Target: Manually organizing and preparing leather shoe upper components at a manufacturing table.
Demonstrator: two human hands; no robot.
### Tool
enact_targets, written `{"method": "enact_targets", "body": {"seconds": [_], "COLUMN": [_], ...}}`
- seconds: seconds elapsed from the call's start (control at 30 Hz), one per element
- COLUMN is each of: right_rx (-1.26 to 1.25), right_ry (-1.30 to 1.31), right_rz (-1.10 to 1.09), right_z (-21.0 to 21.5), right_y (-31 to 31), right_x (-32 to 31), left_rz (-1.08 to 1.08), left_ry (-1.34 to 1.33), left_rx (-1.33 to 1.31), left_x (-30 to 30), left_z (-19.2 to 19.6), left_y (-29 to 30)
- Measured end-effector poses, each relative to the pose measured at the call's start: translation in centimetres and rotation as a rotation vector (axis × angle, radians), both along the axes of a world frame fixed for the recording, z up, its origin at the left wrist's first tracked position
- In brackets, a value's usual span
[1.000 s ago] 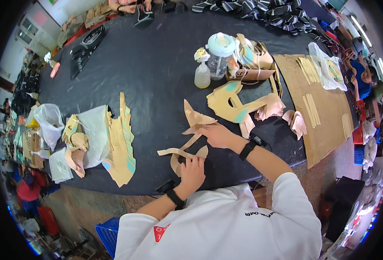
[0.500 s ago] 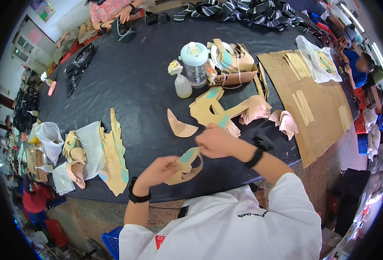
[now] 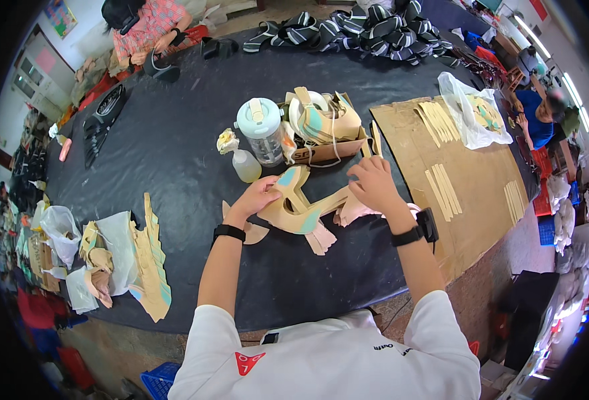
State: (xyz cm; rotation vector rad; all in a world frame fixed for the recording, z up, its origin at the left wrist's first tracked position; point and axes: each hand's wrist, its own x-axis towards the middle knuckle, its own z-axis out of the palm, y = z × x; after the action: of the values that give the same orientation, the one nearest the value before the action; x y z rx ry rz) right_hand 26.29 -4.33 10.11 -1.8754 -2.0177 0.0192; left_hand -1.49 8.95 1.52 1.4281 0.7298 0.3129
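Head view: a dark surface [image 3: 188, 150] stands in a cluttered workroom. On it lie beige cutouts [image 3: 282, 219], pinched by the left hand's [image 3: 251, 200] fingers; whether the right hand's [image 3: 376, 187] grip anything, I cannot tell. Beyond, a box [image 3: 328, 154] holds similar pieces, a bottle [image 3: 246, 167] yellowish liquid.

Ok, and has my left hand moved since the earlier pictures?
Yes. Judged against the bottle, your left hand has moved toward it, away from the near edge of the table.
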Motion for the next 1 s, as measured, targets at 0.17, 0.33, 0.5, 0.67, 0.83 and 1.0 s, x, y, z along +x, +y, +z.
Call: {"method": "enact_targets", "body": {"seconds": [0.17, 0.33, 0.5, 0.67, 0.83, 1.0], "right_rx": [0.147, -0.107, -0.302, -0.333, -0.318, -0.338], "right_ry": [0.260, 0.416, 0.565, 0.553, 0.551, 0.585], "right_rz": [0.129, 0.359, 0.441, 0.470, 0.569, 0.661], "right_z": [-1.1, -3.5, -5.9, -6.7, -6.6, -6.2], "right_y": [-3.0, -8.2, -11.8, -11.4, -9.7, -10.0], "right_x": [-5.6, -11.0, -15.7, -19.4, -24.0, -28.5], "left_rz": [0.257, 0.725, 0.993, 1.114, 0.997, 1.048], "left_ry": [0.153, 0.608, 0.864, 1.178, 1.481, 1.190], "left_rx": [0.489, 0.952, 0.787, 0.771, 0.387, 0.746], "left_x": [-0.1, -4.5, -13.9, -25.7, -32.1, -34.1], "left_z": [-0.4, 2.9, 0.4, -2.0, -3.2, -5.4], "left_y": [-1.9, -6.9, -11.5, -14.7, -17.8, -18.7]}}
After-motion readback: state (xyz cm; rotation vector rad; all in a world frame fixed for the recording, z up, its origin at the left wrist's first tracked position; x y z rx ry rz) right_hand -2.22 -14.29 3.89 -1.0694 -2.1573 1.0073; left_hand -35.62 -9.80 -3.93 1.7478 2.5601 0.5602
